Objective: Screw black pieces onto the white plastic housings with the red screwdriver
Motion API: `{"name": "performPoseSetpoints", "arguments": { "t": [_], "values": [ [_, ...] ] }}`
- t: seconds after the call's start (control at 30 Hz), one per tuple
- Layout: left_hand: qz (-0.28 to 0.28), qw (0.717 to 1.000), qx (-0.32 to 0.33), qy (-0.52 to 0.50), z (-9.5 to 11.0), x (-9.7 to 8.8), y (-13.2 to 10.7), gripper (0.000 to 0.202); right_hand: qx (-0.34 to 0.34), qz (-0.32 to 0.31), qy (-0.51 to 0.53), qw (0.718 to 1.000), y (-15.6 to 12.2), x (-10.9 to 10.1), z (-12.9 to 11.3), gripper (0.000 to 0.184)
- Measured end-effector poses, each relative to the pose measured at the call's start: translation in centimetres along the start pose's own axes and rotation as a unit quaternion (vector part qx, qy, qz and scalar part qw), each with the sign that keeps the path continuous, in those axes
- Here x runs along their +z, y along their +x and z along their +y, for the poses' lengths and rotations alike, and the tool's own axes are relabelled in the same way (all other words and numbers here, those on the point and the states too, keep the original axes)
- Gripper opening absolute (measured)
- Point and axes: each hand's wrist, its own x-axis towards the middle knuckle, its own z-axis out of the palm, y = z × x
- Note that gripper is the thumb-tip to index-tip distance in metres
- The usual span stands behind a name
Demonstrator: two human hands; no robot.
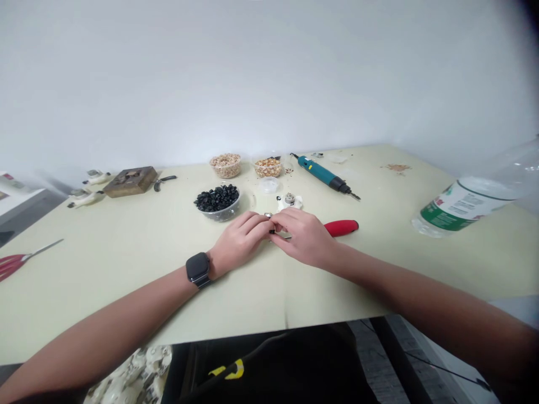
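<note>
2 hands meet mid-table (126,252), head view. Left hand (238,238) pinches black bead (272,230) at its fingertips; right hand (305,238) closed over red-handled tool (342,227). Bead judged light, hard, slippery: grip across its sides. Bead bowl (217,202) just behind.

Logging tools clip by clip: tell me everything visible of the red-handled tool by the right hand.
The red-handled tool lies flat on the pale table, its handle sticking out beyond the right hand. The handle is smooth, rounded and bright red, plastic or rubber by its look. The tool's middle is hidden under that hand, which lies over it; whether the hand grips it cannot be told. A thin grey metal part shows on the side of the hand away from the handle. What kind of tool it is stays unclear.
</note>
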Motion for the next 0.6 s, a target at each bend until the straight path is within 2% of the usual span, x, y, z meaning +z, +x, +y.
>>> {"name": "performPoseSetpoints", "arguments": {
  "t": [0.23, 0.6],
  "values": [
    [0.027, 0.999, -0.013, -0.026, 0.45, -0.1, 0.27, 0.022, -0.005, 0.012, 0.004, 1.0, -0.11, -0.05, -0.53, 0.007],
    [0.023, 0.998, -0.039, -0.042, 0.62, -0.15, 0.25, 0.018, 0.009, 0.02, 0.014, 1.0, -0.22, 0.12, -0.76, 0.011]
  ]
}}
